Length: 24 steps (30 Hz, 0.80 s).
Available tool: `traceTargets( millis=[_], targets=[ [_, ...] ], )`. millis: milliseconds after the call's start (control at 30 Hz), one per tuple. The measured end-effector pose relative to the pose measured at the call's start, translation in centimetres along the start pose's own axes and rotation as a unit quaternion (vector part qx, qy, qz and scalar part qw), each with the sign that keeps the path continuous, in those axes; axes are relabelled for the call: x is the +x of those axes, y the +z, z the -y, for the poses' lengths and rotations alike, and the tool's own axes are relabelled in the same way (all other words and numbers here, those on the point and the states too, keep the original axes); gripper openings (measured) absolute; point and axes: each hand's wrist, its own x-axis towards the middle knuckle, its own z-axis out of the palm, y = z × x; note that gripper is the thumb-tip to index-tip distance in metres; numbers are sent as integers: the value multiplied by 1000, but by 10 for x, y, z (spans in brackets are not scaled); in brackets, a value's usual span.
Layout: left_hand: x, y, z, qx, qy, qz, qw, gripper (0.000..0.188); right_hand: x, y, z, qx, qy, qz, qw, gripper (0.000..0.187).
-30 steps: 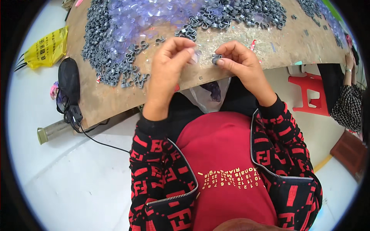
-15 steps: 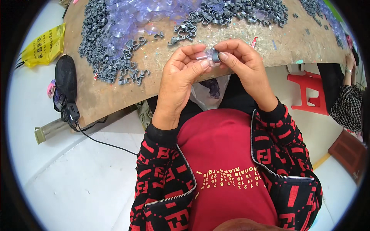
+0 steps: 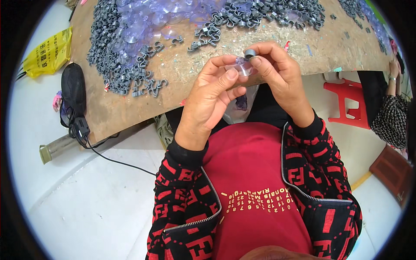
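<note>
Between the thumb and fingers of my left hand [image 3: 210, 89] is a clear suction cup [image 3: 241, 67], its round disc facing up toward me. My right hand [image 3: 279, 71] pinches a small grey plastic clip [image 3: 250, 53] right at the cup's far right side. Clip and cup meet or nearly meet; whether they are joined I cannot tell. Both hands are held above the near edge of the worn wooden table [image 3: 190, 82]. Ahead lie a heap of grey clips [image 3: 112, 56] and a pile of clear, purplish suction cups [image 3: 143, 26].
An open plastic bag [image 3: 234, 113] hangs below the table edge before my lap. At left are a yellow bag [image 3: 50, 52], a black mesh pouch [image 3: 73, 86] and a cable [image 3: 119, 161]. A red stool [image 3: 346, 102] and another person's arm [image 3: 393, 80] are at right.
The suction cup has turned so that its disc shows. My left hand has shifted slightly right with its fingers more spread, and the grey clip has moved slightly up and right.
</note>
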Motion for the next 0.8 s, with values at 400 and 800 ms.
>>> traceTargets(
  millis=[400, 800],
  targets=[
    [-5, 11, 2, 114, 68, -45, 990, 31, -3, -12, 13, -17, 29, 28, 999, 24],
    [-10, 20, 10, 237, 183, -54, 952, 25, -10, -5, 19, 29, 34, 41, 998, 24]
  ],
)
